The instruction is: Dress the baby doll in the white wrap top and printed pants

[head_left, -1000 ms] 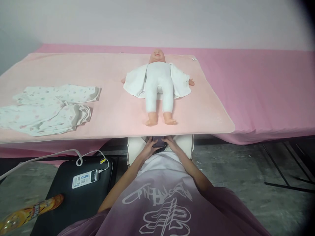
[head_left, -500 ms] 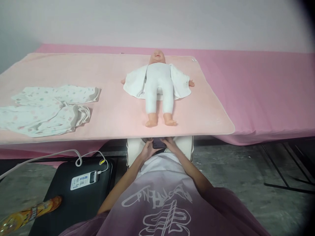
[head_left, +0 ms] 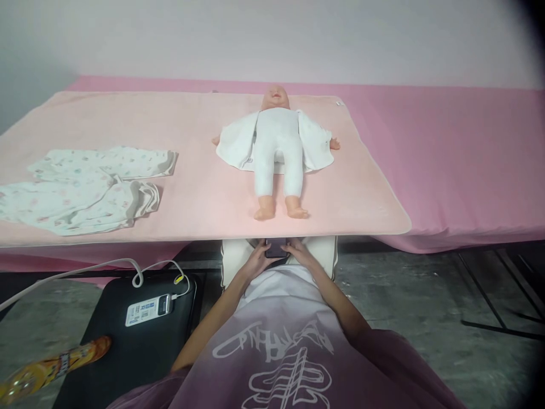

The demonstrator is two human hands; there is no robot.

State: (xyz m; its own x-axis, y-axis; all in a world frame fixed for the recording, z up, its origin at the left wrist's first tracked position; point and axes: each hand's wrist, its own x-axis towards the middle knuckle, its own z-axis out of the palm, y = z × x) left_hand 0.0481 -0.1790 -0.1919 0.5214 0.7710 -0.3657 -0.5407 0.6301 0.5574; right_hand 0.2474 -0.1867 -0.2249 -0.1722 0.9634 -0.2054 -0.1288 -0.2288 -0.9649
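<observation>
Left hand [head_left: 254, 262] and right hand [head_left: 301, 251], half-curled, pinch a smartphone [head_left: 276, 248], likely steadying it; I've a baby doll [head_left: 279, 136] at twelve o'clock, outstretched arms spreading its white top [head_left: 237, 142].

Pink-covered table [head_left: 451, 159] with 1 peach mat [head_left: 200, 199] on top, and on that mat patterned clothes [head_left: 85, 199] and 1 doll [head_left: 279, 129]

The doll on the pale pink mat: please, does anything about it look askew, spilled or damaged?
Nothing looks spilled or damaged. One thing looks undone: the white top of the doll lies spread open at both sides, not closed over the front.
</observation>
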